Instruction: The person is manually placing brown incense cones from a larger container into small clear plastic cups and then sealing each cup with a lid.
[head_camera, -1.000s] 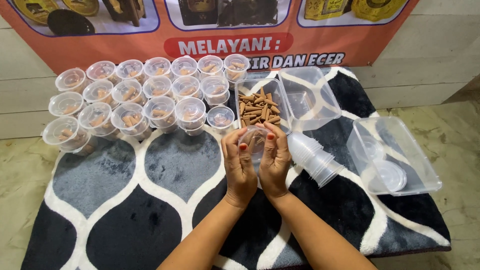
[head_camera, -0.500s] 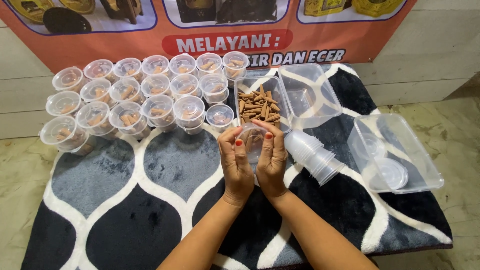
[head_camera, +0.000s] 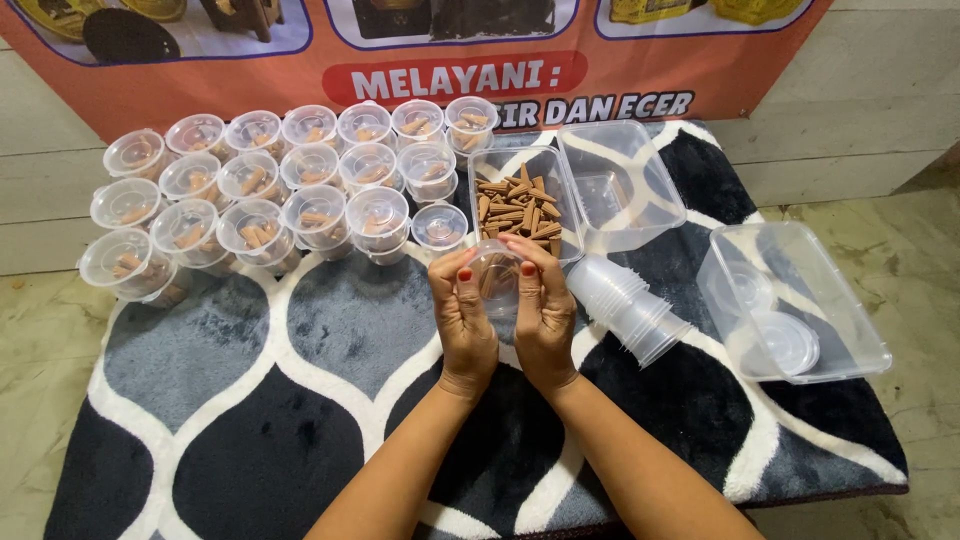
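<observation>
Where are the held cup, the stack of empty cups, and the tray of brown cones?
held cup (head_camera: 496, 272), head view, clear side wall.
stack of empty cups (head_camera: 628, 308), head view, mid-stack.
tray of brown cones (head_camera: 517, 208), head view, cone pile.

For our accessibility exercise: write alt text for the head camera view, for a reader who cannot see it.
Both hands, left hand and right hand, hold a small clear lidded cup above a patterned rug. Behind it sit rows of filled cups, a tub of brown cones and stacked empty cups.

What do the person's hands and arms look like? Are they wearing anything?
Both arms are bare, with no sleeves in view. The left hand and right hand wear no gloves, and no rings, bracelets or watch show. The thumbnails are painted red-orange.
</observation>
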